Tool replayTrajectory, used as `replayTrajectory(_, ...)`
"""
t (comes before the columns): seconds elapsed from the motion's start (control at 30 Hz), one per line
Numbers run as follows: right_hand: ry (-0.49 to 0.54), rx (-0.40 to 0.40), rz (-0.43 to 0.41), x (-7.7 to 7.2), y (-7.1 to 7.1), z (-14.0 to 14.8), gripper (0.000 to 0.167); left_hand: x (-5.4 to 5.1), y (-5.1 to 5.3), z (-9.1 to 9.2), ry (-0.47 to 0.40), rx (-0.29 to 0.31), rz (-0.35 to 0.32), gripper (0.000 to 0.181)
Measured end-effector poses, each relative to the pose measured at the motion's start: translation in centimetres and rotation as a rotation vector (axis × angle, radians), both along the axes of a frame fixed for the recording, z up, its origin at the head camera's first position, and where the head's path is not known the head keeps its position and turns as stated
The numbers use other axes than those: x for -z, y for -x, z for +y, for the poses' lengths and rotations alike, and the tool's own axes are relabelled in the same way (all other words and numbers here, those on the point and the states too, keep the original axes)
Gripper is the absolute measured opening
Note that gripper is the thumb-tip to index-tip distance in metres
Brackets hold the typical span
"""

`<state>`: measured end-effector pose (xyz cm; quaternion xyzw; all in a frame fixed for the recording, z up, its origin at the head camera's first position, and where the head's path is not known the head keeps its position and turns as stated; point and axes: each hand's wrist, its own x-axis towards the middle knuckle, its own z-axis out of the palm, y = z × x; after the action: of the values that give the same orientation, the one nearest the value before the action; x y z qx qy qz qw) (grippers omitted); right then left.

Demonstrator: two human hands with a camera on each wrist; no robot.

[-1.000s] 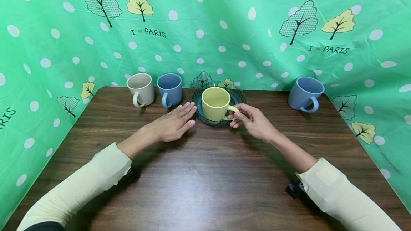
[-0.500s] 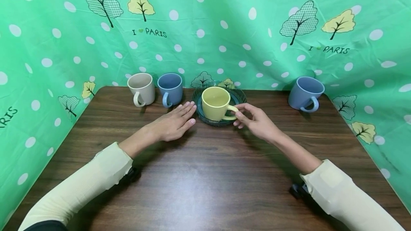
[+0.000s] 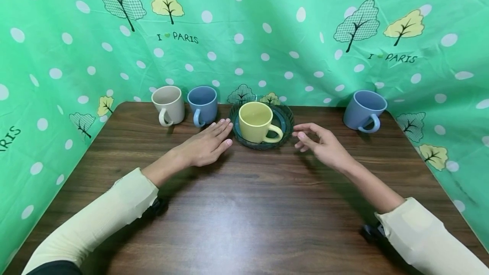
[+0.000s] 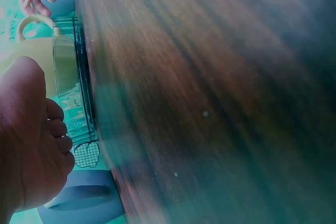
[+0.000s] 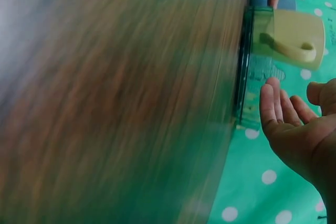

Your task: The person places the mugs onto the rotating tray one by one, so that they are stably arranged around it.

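Note:
A yellow mug (image 3: 255,123) stands upright in a dark green glass dish (image 3: 282,138), its handle turned to the right. My left hand (image 3: 203,144) has its fingers straight at the dish's left rim; whether they touch it I cannot tell. To the right of the dish is my right hand (image 3: 324,144), its fingers loosely bent and holding nothing, apart from the mug. In the right wrist view the right hand (image 5: 302,129) shows relaxed fingers beside the glass dish (image 5: 252,98), with the mug (image 5: 299,38) above them.
On the left at the back stand a white mug (image 3: 169,106) and a blue mug (image 3: 203,106). Another blue mug (image 3: 364,111) is near the back right corner. A green patterned cloth (image 3: 244,20) hangs behind the wooden table (image 3: 237,207) and at its sides.
My right hand has let go of the yellow mug's handle and moved to the right. The mug remains in the dish, and my left hand has hardly moved.

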<state>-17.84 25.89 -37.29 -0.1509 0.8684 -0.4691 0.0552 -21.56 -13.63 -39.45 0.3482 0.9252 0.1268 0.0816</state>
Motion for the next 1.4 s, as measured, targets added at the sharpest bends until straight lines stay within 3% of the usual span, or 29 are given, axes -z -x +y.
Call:
replayTrajectory(0.8, -0.015, 0.192, 0.076, -0.2, 0.2, 7.4, 0.043, -0.2, -1.5, -0.1, -0.028, 0.062, 0.056, 0.066)
replayTrajectory(1.13, 0.011, 0.252, 0.092, -0.7, 0.5, 9.6, 0.024, -0.4, -2.4, 0.4, -0.014, 0.084, 0.032, 0.066)
replayTrajectory(1.4, 0.049, 0.301, 0.093, -1.1, 0.7, 11.3, 0.02, -0.4, -2.8, 0.6, -0.013, 0.107, 0.039, 0.066)
